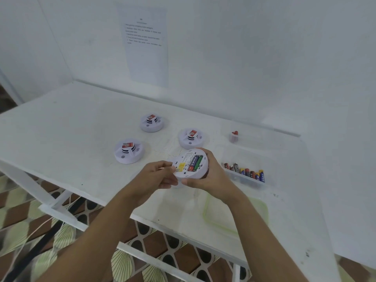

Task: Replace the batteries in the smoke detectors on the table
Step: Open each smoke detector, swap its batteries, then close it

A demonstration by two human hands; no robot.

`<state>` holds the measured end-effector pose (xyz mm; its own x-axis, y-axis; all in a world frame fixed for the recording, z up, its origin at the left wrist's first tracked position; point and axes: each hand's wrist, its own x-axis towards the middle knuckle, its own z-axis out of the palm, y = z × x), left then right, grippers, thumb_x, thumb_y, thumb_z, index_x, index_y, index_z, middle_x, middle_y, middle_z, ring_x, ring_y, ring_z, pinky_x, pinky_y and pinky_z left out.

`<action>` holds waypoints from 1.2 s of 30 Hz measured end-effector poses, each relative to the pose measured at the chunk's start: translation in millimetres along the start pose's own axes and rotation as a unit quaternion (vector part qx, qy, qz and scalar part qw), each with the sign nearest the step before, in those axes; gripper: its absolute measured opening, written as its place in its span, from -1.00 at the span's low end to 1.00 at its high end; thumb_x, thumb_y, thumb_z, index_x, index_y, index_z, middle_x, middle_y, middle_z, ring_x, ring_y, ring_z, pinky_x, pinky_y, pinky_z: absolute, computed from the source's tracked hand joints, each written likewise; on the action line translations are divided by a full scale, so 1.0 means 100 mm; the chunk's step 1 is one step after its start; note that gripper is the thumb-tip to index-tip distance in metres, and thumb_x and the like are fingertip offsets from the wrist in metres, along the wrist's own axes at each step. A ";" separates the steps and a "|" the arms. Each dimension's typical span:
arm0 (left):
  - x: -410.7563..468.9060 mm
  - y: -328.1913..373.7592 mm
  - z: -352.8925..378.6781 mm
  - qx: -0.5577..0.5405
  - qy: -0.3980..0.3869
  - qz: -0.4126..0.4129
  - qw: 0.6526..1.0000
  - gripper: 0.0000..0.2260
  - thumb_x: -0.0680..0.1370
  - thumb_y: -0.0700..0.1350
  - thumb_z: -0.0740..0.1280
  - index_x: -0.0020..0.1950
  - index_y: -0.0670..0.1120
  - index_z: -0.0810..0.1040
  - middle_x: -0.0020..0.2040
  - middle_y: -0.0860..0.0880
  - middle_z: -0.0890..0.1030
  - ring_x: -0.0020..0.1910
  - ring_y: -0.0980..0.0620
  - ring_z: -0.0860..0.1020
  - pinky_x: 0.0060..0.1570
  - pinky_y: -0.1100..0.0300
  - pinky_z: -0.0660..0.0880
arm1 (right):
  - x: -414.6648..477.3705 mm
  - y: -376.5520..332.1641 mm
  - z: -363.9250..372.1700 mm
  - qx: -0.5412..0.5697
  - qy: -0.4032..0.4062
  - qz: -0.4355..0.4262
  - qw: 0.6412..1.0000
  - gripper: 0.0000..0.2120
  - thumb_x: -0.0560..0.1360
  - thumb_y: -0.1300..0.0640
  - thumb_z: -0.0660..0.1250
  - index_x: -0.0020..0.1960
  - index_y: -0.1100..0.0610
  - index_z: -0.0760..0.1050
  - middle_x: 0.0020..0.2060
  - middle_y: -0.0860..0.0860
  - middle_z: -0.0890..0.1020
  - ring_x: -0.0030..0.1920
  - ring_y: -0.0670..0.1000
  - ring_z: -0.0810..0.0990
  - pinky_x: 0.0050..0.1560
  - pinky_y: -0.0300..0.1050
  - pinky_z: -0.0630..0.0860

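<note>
A white round smoke detector [188, 173] is held above the table with its back side facing me. Its battery bay is uncovered and shows a blue battery and a green battery [197, 162] side by side. My right hand [211, 176] grips the detector from the right and underneath. My left hand [160, 177] holds its left edge, with a fingertip at the yellow label [181, 166]. Three more detectors stand face up on the table: one at the left [128, 151], one at the back [152, 122], one in the middle [192, 138].
A clear tray [247, 177] with several batteries lies right of my hands. A small clear cup [233, 136] with red pieces stands behind it. A clear lid with a green rim [205, 210] lies near the white table's front edge [101, 202]. A printed sheet [145, 43] hangs on the wall.
</note>
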<state>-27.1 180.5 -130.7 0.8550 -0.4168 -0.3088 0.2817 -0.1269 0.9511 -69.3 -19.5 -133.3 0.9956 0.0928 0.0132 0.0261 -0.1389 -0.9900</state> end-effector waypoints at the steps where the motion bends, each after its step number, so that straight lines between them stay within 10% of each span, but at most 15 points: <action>1: 0.02 0.01 0.01 -0.032 0.006 -0.008 0.999 -0.81 0.63 -0.14 0.28 0.19 -0.17 0.54 0.00 -0.23 0.68 -0.08 -0.11 0.66 -0.05 0.10 0.56 | 0.00 0.00 0.00 0.017 0.002 0.011 1.000 -0.28 0.40 0.22 0.58 0.43 0.03 0.28 0.28 -0.02 0.53 0.23 -0.10 0.59 0.13 -0.09 0.62; 6: 0.12 0.10 0.08 -0.055 0.099 0.032 0.993 -0.84 0.64 -0.12 0.26 0.16 -0.12 0.56 0.03 -0.13 0.66 -0.09 -0.08 0.67 -0.15 0.10 0.62 | -0.01 0.03 0.05 0.129 0.045 0.069 0.988 -0.69 0.64 0.08 0.27 0.35 0.06 0.31 0.24 0.13 0.59 0.18 0.11 0.65 0.16 0.09 0.63; 18: 0.11 0.06 0.45 0.120 0.203 0.210 0.949 -0.75 0.53 -0.06 0.42 0.18 0.09 0.48 0.09 0.22 0.55 0.00 0.22 0.56 -0.23 0.32 0.56 | -0.05 -0.02 0.08 0.134 0.181 0.091 0.970 -0.83 0.67 0.16 0.16 0.21 0.04 0.46 0.18 0.15 0.57 -0.03 0.00 0.66 -0.18 -0.11 0.64; 25: 0.13 -0.03 0.58 0.216 0.203 0.305 0.905 -0.92 0.51 -0.14 0.45 -0.04 0.01 0.61 0.01 0.08 0.58 -0.04 0.17 0.56 -0.17 0.44 0.46 | -0.14 -0.01 -0.01 0.144 0.190 0.083 0.967 -0.84 0.64 0.18 0.22 0.18 0.01 0.31 0.06 0.05 0.58 -0.13 -0.05 0.66 -0.27 -0.13 0.61; 36: 0.20 -0.02 0.83 0.243 0.186 0.310 0.900 -0.97 0.53 -0.11 0.42 -0.05 0.01 0.62 -0.02 0.20 0.49 0.01 0.24 0.50 -0.11 0.48 0.41 | -0.27 0.01 -0.23 -0.033 0.217 -0.011 0.976 -0.84 0.67 -0.03 0.21 0.24 -0.19 0.39 0.06 -0.16 0.60 0.08 -0.10 0.63 0.12 0.08 0.61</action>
<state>-46.5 97.7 -138.1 0.8940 -0.2239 0.3882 -0.4472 -0.3909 0.8045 -94.5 -44.4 -131.7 0.9387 -0.3277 0.1068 0.0389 -0.2069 -0.9776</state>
